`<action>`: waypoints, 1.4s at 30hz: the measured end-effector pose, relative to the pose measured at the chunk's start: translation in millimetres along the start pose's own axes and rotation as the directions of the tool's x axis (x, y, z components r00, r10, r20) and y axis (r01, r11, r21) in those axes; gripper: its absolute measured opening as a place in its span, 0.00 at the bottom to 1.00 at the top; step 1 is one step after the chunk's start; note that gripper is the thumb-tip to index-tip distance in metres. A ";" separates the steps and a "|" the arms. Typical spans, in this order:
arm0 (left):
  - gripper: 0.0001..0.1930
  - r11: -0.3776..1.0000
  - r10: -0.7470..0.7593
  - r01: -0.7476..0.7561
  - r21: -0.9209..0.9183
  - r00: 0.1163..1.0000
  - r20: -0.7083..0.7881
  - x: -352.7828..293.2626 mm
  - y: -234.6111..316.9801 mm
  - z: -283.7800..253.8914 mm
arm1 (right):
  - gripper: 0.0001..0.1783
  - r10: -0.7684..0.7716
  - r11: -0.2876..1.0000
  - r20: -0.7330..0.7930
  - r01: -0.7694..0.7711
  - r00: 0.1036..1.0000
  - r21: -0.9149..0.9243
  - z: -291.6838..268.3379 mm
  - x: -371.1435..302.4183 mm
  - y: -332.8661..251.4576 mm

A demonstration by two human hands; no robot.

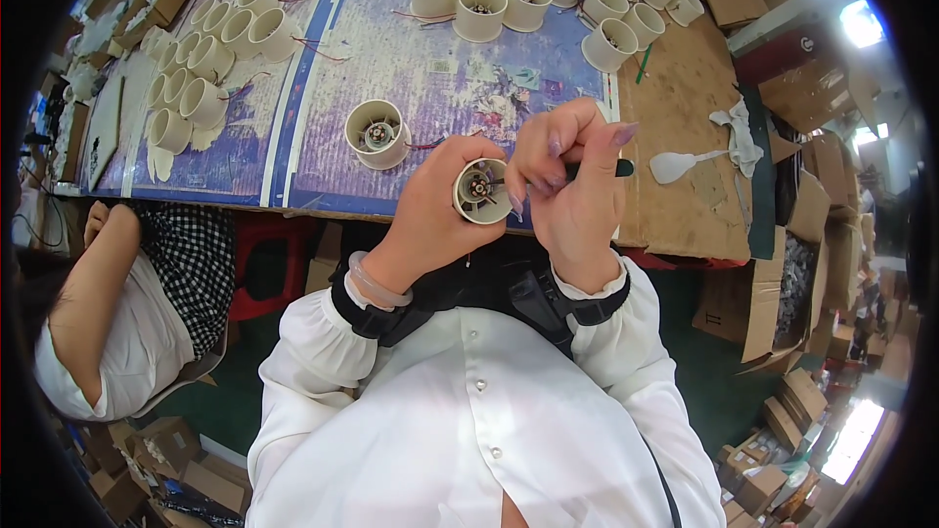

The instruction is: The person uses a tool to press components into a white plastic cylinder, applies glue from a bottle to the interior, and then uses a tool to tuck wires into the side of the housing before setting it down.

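Note:
My left hand point(438, 198) is wrapped round a cream plastic cup-shaped housing point(468, 216), its open end tilted up toward me. Inside it sits a small motor-like part point(479, 186) with wires and spokes. Just to the right, my right hand point(579, 176) is closed on a slim tool with a dark green handle point(624, 168). A thin dark tip seems to reach from the fingers to the housing's opening; whether it touches the inner part I cannot tell. A similar housing point(378, 158) stands on the table beside my left hand, with wires trailing from it.
More cream housings point(481, 31) stand in groups at the far side, and others point(205, 103) lie tilted at the left. A white spatula-like piece point(673, 167) and a crumpled white cloth point(740, 137) lie on cardboard at right. Another person point(127, 313) sits at the left.

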State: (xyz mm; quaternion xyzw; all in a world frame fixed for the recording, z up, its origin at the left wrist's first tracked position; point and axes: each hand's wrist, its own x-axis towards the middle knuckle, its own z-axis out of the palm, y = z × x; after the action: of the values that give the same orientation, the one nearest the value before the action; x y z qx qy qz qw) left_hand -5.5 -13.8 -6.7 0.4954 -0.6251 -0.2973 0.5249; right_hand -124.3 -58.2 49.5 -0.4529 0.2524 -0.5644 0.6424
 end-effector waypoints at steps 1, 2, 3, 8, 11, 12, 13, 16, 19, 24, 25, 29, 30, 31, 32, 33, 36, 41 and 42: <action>0.26 1.000 -0.003 0.003 -0.006 1.000 -0.001 -0.1 -0.8 0.0 | 0.32 0.026 0.999 0.049 -0.027 0.998 0.027 -3.4 0.0 -0.6; 0.25 1.000 -0.006 0.006 -0.013 1.000 -0.002 -0.1 -1.4 0.2 | 0.32 0.050 0.997 0.099 -0.055 0.994 0.052 -6.6 -0.1 -1.2; 0.25 1.000 -0.009 0.009 -0.020 1.000 -0.003 0.0 -1.6 0.4 | 0.32 0.049 0.997 0.098 -0.054 0.994 0.051 -9.7 0.0 -1.0; 0.24 1.000 0.023 -0.023 0.020 1.000 -0.007 1.4 0.9 0.6 | 0.33 0.025 0.996 0.236 -0.044 0.971 0.077 -24.2 -2.7 1.0; 0.24 0.999 0.041 -0.041 0.030 0.999 -0.007 2.5 1.1 0.4 | 0.33 -0.009 0.999 0.306 -0.004 0.952 0.042 -27.0 -5.2 1.8; 0.24 0.999 0.041 -0.041 0.030 0.999 -0.007 2.4 1.6 0.3 | 0.34 0.014 0.999 0.315 -0.024 0.949 0.027 -26.9 -5.3 2.3; 0.24 0.999 0.029 -0.029 0.029 1.000 -0.005 2.3 2.1 0.3 | 0.35 0.037 0.999 0.325 -0.043 0.945 0.012 -26.7 -5.2 2.8; 0.24 1.000 0.003 -0.003 0.026 1.000 -0.002 1.7 2.0 0.1 | 0.37 0.073 0.997 0.325 -0.077 0.943 -0.003 -26.4 -4.6 2.5; 0.28 0.996 0.008 -0.011 0.086 1.000 0.030 1.7 -0.7 -1.3 | 0.38 0.098 0.995 0.310 -0.103 0.946 0.000 -26.0 -4.1 2.1; 0.28 0.996 0.022 -0.024 0.085 0.999 0.035 1.3 -1.8 -0.8 | 0.39 0.114 0.993 0.297 -0.118 0.948 -0.004 -27.2 -4.4 3.0; 0.27 0.998 0.017 -0.019 0.064 1.000 0.021 1.7 -0.5 0.1 | 0.39 0.122 0.992 0.289 -0.126 0.950 -0.004 -27.0 -4.4 3.5; 0.26 0.999 0.016 -0.016 0.046 1.000 0.002 2.1 0.8 1.0 | 0.39 0.113 0.994 0.275 -0.106 0.955 -0.041 -25.1 -5.6 3.8; 0.28 0.997 0.025 -0.026 0.071 1.000 0.009 2.0 -0.3 1.0 | 0.39 0.104 0.994 0.272 -0.091 0.957 -0.060 -24.7 -6.0 3.8; 0.29 0.995 0.034 -0.035 0.095 0.999 0.016 2.0 -1.2 1.1 | 0.39 0.105 0.994 0.271 -0.092 0.957 -0.060 -24.6 -6.4 4.1; 0.29 0.995 0.033 -0.034 0.095 0.999 0.016 2.2 -1.9 1.3 | 0.39 0.100 0.993 0.277 -0.080 0.955 -0.084 -24.5 -6.9 4.5; 0.29 0.994 0.044 -0.045 0.104 0.999 0.012 2.4 -2.5 1.6 | 0.39 0.095 0.992 0.284 -0.067 0.954 -0.108 -24.4 -7.3 5.0; 0.29 0.990 0.066 -0.066 0.121 0.998 0.006 2.3 -2.7 3.0 | 0.39 0.091 0.989 0.288 -0.052 0.953 -0.139 -23.1 -9.3 7.1; 0.26 0.991 0.076 -0.072 0.110 0.997 -0.031 3.7 -1.0 6.4 | 0.38 0.071 0.981 0.299 -0.013 0.952 -0.192 -20.5 -13.2 12.6; 0.26 0.989 0.096 -0.091 0.120 0.995 -0.036 4.7 -1.0 6.5 | 0.38 0.062 0.977 0.307 0.005 0.950 -0.211 -20.5 -13.9 13.0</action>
State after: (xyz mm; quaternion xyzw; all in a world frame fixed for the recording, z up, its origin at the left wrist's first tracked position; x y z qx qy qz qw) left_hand -11.2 -19.5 -7.7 0.5019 -0.6531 -0.2247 0.5207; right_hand -138.3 -51.6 26.2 -0.5977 0.2123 -0.4466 0.6310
